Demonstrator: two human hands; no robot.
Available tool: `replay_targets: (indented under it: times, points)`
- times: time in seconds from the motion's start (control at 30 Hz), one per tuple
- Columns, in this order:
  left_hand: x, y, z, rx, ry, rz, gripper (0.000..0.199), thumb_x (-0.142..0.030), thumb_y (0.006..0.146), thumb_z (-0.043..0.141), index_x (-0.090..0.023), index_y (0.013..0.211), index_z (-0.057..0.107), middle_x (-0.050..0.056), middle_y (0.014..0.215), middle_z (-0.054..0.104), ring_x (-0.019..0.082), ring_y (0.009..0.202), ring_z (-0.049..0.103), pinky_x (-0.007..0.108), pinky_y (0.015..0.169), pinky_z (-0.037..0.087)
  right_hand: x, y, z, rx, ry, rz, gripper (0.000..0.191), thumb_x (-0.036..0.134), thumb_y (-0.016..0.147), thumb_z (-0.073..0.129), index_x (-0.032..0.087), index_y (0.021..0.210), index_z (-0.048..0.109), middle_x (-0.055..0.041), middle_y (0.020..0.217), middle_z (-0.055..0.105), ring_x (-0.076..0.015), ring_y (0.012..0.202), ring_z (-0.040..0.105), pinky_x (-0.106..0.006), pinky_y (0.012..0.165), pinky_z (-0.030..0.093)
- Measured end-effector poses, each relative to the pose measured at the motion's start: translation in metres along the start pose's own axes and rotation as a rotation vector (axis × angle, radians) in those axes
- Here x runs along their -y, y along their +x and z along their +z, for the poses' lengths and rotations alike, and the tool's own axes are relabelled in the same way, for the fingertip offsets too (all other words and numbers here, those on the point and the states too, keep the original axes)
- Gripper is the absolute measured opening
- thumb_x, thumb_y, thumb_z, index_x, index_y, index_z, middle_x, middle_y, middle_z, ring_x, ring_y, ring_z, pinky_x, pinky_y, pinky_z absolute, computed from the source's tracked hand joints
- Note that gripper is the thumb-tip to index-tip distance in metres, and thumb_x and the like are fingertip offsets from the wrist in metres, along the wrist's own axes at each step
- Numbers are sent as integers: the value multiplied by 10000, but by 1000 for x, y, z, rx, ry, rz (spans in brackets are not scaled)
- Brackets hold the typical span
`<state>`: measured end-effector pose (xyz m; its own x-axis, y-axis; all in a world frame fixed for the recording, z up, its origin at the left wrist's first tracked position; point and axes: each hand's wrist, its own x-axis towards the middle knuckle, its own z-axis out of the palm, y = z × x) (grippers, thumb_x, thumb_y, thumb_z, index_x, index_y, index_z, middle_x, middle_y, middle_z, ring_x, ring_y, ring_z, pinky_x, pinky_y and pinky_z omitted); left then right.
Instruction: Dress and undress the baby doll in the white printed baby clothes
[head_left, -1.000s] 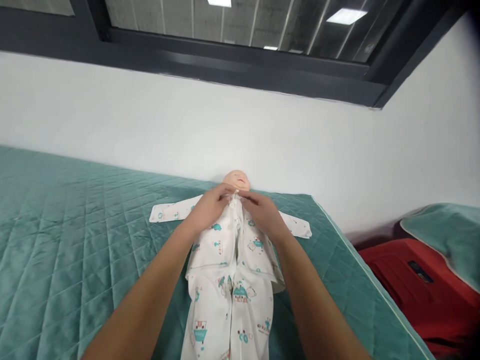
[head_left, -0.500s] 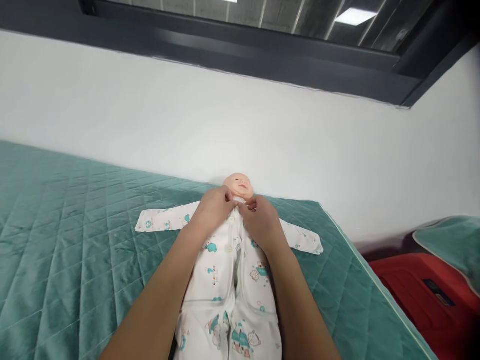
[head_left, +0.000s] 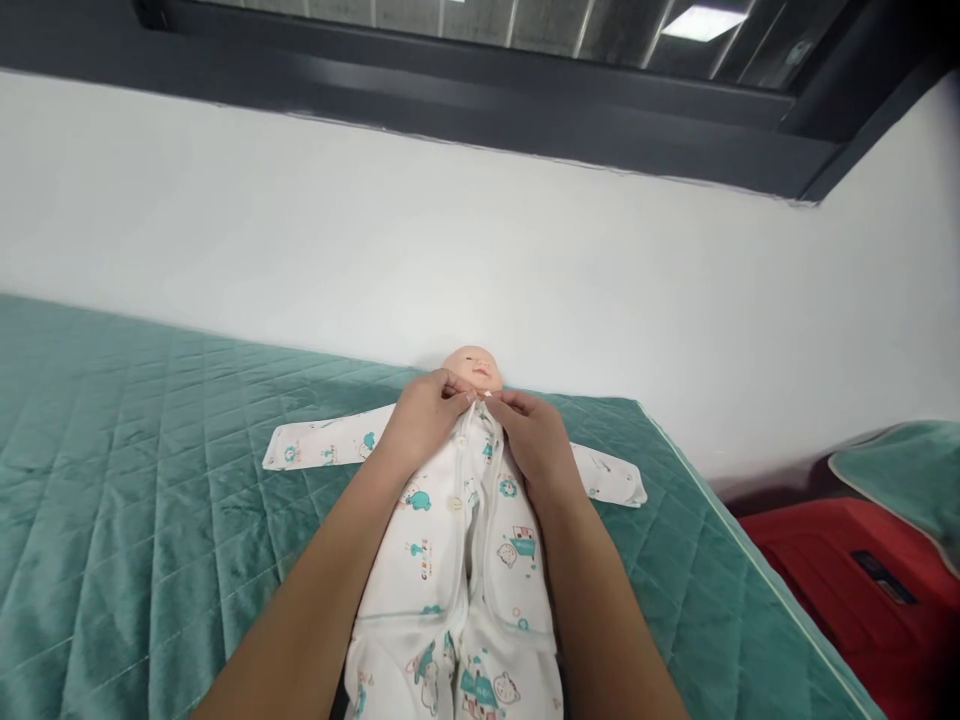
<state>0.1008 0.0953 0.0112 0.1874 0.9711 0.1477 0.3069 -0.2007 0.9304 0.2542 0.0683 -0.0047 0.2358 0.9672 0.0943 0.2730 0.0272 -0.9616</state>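
Note:
A baby doll lies on its back, its head toward the wall. White baby pajamas with teal and brown prints cover its body, the sleeves spread out to both sides. Down the chest the front edges hang apart, with buttons along the left edge. My left hand pinches the left collar edge just under the doll's chin. Opposite it, my right hand pinches the right collar edge. A small gap separates the two edges at the neck. My fingers partly hide the collar.
A green quilted cover lies beneath the doll. Behind it rises a white wall below a dark window frame. At the lower right, past the cover's piped edge, stands a red plastic object with green cloth beside it.
My hands have drawn slightly apart at the neck, and the collar edges are lifted and parted between them. The view has shifted a little.

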Motion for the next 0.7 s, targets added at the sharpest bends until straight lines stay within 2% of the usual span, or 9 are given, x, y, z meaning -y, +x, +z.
replay_targets:
  times: [0.13, 0.33, 0.53, 0.7]
  points:
    - [1, -2, -1, 47, 9, 15, 63, -208, 829, 621, -165, 819, 666, 25, 891, 725, 169, 837, 656, 265, 763, 443, -1, -2, 8, 0, -32, -72, 213, 388, 794, 655, 214, 873, 749, -19, 882, 744, -209, 858, 645, -315, 779, 448]
    - [1, -4, -2, 67, -27, 20, 48, -209, 820, 639, -162, 831, 642, 31, 892, 710, 163, 829, 651, 259, 750, 453, -6, -2, 6, 55, -10, -130, 217, 392, 825, 644, 217, 915, 735, -19, 923, 738, -199, 881, 647, -316, 804, 450]
    - [3, -5, -3, 78, -51, -9, 73, -163, 777, 653, -168, 843, 622, 16, 872, 692, 151, 804, 640, 253, 737, 458, -10, 0, 1, 154, -2, -94, 262, 417, 780, 698, 199, 923, 679, -8, 825, 670, -157, 745, 588, -290, 689, 433]
    - [4, -6, -6, 143, -130, -8, 147, -193, 846, 569, -181, 966, 653, 22, 907, 716, 165, 855, 660, 266, 766, 467, -7, -2, 0, 204, -78, -36, 282, 403, 767, 697, 221, 972, 634, 10, 782, 649, -152, 712, 575, -286, 658, 428]
